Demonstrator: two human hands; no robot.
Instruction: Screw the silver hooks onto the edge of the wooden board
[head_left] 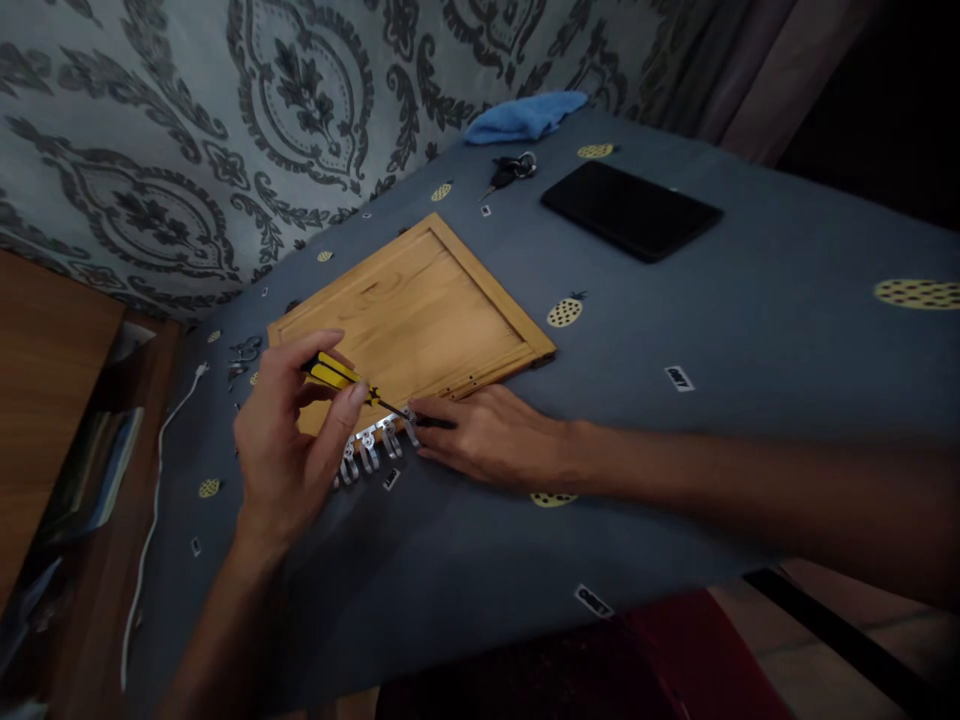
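A wooden panel (405, 310) with a raised frame lies flat on the cloth-covered table. Along its near edge is a metal hook rail (366, 438) with several curved hooks. My left hand (281, 440) is closed round a yellow and black screwdriver (334, 372), held at a slant. The screwdriver's tip meets the rail near its right end. My right hand (487, 430) pinches that end of the rail, fingers close to the tip. Something dark shows between its thumb and fingers, too shadowed to name. Small dark holes run along the panel's edge beyond the right hand.
At the back lie a blue cloth (525, 117), keys (510, 172) and a black tablet-like slab (630, 208). More metal keys (241, 355) rest left of the panel. A white cable (159, 490) runs along the table's left side, beside a wooden shelf unit (52, 370). A patterned curtain hangs behind.
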